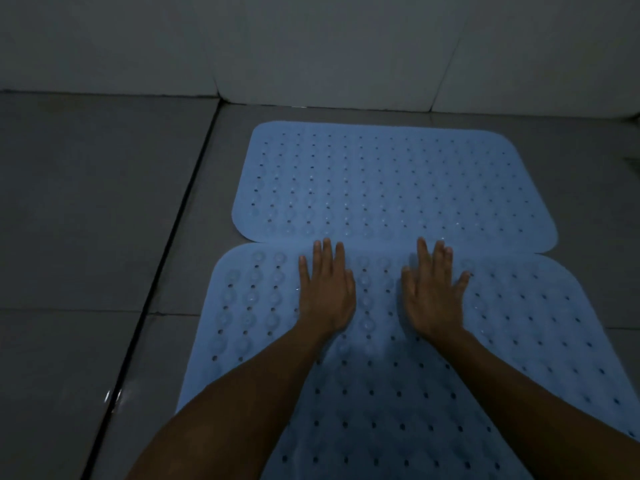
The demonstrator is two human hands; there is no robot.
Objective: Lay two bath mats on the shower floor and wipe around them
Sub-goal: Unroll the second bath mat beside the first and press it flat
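Observation:
Two light blue perforated bath mats lie flat on the grey tiled shower floor. The far mat (391, 181) sits near the wall. The near mat (381, 393) lies in front of it, their long edges touching. My left hand (327, 289) rests palm down on the near mat's far edge, fingers apart, holding nothing. My right hand (433, 289) lies flat beside it on the same mat, fingers spread, fingertips reaching the seam between the mats.
A light tiled wall (311, 46) rises just behind the far mat. A dark grout line or channel (162, 271) runs diagonally along the floor to the left of the mats, with a wet glint near its lower end. The light is dim.

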